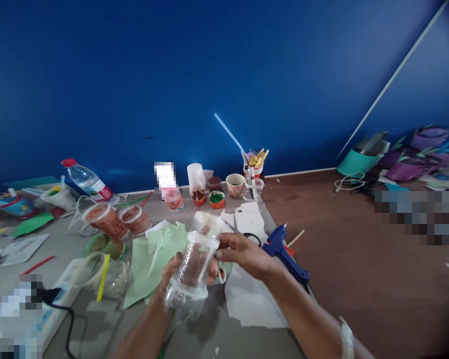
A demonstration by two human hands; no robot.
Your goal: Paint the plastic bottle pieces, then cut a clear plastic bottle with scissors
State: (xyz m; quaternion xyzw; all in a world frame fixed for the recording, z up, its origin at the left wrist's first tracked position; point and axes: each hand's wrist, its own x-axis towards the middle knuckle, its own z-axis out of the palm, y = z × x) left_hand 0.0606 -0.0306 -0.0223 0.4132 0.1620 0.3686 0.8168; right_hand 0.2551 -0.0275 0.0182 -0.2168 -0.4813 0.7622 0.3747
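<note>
I hold a clear cut plastic bottle [192, 267] over the table, tilted with its open end pointing away. My left hand [175, 271] is wrapped round its lower part from below. My right hand [243, 252] grips its upper side, fingers pressed on the plastic. Under the bottle lie light green paper pieces [149, 259] and white paper sheets [247, 299]. A blue glue gun [284, 252] lies just right of my right hand at the table's edge.
A grey table [209, 334] holds a water bottle with a red cap [88, 182], two clear cups with brown contents [114, 219], small paint cups [217, 198], a cup of sticks and a straw [252, 169], and scissors [252, 237]. Brown floor [359, 279] lies right, with purple containers [422, 154].
</note>
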